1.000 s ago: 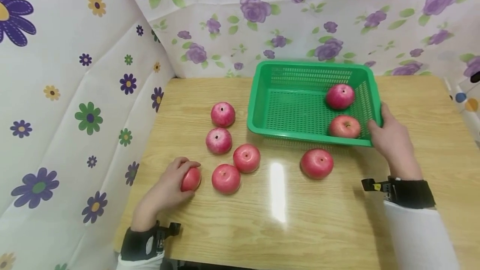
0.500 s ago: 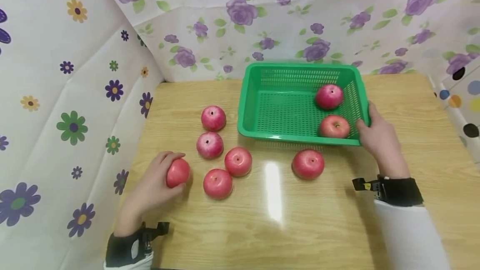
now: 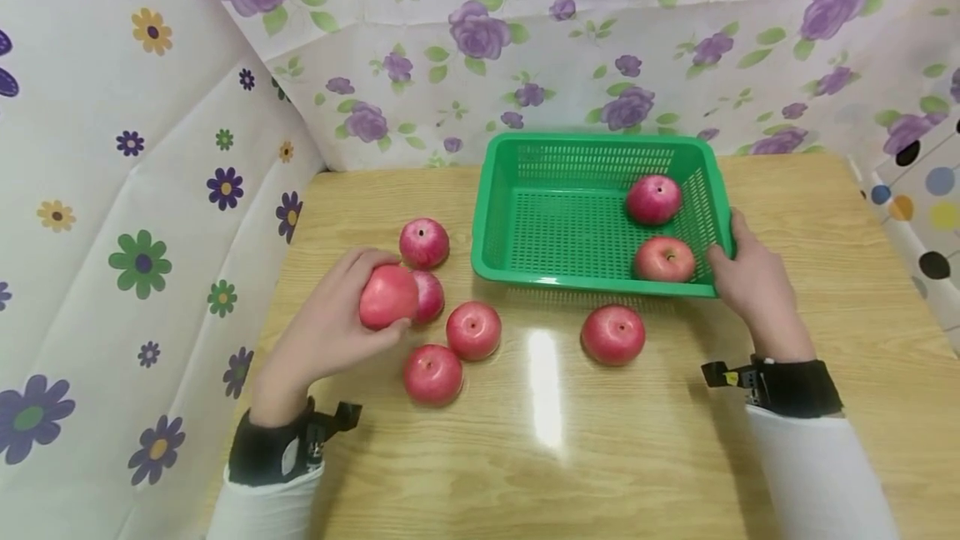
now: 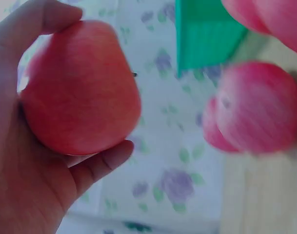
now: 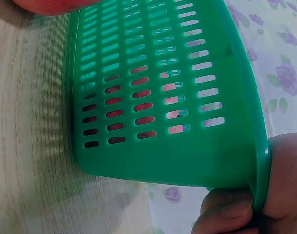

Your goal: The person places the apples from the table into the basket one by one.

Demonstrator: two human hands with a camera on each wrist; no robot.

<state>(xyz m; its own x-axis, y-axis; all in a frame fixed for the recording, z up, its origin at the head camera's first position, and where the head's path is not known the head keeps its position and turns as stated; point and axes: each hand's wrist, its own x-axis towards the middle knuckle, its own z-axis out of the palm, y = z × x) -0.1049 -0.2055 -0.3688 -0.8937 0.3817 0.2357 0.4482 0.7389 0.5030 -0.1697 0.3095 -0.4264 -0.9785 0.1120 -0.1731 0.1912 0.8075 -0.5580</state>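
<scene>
In the head view, the left hand (image 3: 326,327) grips a red apple (image 3: 388,297) left of the green basket (image 3: 555,232), partly hiding another apple (image 3: 431,297); the right hand (image 3: 753,277) holds the basket's right end, where two apples (image 3: 664,259) sit inside. In the left wrist view, fingers and thumb curl round the held apple. In the right wrist view, the hand pinches the basket's rim, with reddish fruit (image 5: 143,107) showing through the slots.
</scene>
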